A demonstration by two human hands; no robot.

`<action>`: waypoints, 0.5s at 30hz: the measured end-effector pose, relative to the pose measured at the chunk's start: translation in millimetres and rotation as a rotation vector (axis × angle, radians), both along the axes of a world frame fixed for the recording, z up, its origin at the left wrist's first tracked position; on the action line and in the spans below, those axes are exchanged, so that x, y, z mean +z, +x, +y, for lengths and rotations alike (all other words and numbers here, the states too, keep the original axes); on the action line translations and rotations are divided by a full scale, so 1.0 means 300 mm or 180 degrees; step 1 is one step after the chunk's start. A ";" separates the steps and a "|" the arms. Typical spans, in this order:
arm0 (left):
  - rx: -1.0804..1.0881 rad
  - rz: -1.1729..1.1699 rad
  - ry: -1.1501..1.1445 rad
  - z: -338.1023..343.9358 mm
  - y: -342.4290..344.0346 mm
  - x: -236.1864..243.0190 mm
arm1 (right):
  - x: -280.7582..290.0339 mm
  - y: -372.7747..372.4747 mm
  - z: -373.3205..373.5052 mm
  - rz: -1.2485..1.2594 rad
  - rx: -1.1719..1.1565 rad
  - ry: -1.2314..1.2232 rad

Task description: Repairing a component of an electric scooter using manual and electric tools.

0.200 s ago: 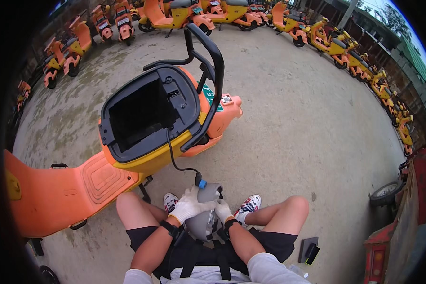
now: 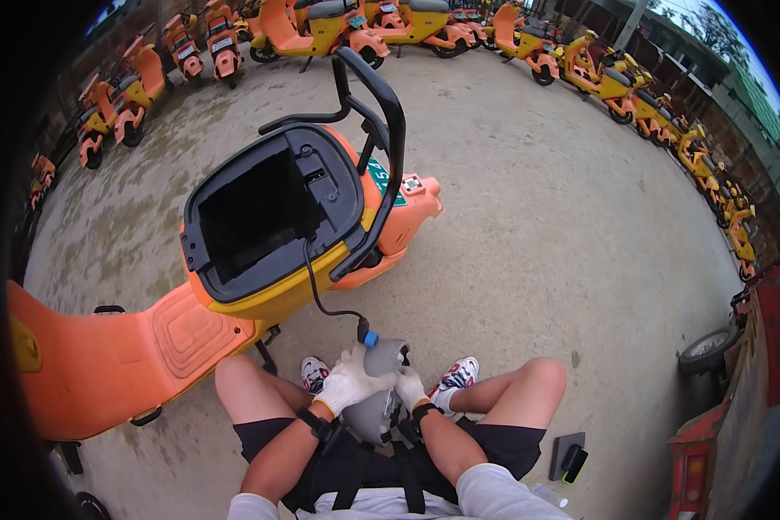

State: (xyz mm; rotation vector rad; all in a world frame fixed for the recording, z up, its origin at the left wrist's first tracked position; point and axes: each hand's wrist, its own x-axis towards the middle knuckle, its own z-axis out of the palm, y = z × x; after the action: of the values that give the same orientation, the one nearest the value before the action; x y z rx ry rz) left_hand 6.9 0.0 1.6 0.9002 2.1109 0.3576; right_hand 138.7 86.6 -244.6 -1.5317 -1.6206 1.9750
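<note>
Between my legs rests a smooth grey helmet, its rounded shell showing above and below my hands. My left hand, in a white knitted glove, lies across its middle with the fingers closed on it. From the right, my gloved right hand grips its edge, fingers bent close to my left fingertips; what lies under them is hidden. A black cable runs down from the scooter to a black connector with a blue end, which sits against the helmet's upper side.
The orange and yellow scooter has its seat compartment uncovered, under a black grab rail. Parked scooters line the yard's far side. A red vehicle stands at right. A dark flat box with a small device lies beside my right leg.
The view has shifted very slightly. My hands keep the same hold on the helmet.
</note>
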 end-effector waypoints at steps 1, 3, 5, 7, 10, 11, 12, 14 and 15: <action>0.0034 0.0058 -0.0013 -0.007 0.003 0.001 | 0.001 -0.006 -0.010 -0.0061 0.0016 0.0062; 0.0091 0.0123 -0.0037 -0.020 0.002 0.001 | 0.010 -0.019 -0.030 -0.0116 0.0055 0.0115; 0.0126 0.0343 -0.0072 -0.039 0.001 0.003 | 0.027 -0.039 -0.049 -0.0244 0.0257 0.0488; -0.0082 0.0368 0.0148 0.014 0.066 0.048 | -0.034 0.018 0.035 -0.0070 -0.0006 0.0427; -0.0140 0.0566 0.0130 0.001 0.086 0.054 | -0.121 -0.023 0.005 0.0231 -0.0055 0.0139; -0.0157 0.0693 0.0035 -0.016 0.078 0.046 | -0.144 -0.049 -0.025 0.0297 -0.0014 0.0036; -0.0196 0.0601 -0.0068 -0.007 0.088 0.065 | -0.138 -0.032 -0.022 0.0340 -0.0048 -0.0003; -0.0255 0.0570 -0.0010 0.001 0.102 0.075 | -0.127 0.005 -0.016 0.0419 -0.0118 -0.0084; -0.0276 0.0583 0.0031 0.003 0.099 0.078 | -0.124 0.003 -0.012 0.0480 -0.0133 -0.0128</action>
State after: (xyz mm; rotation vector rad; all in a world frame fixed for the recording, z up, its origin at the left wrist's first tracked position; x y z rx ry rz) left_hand 36.7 1.0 25.0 1.0613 2.2289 0.2485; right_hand 139.7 83.1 -281.9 -1.3808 -1.4867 2.0580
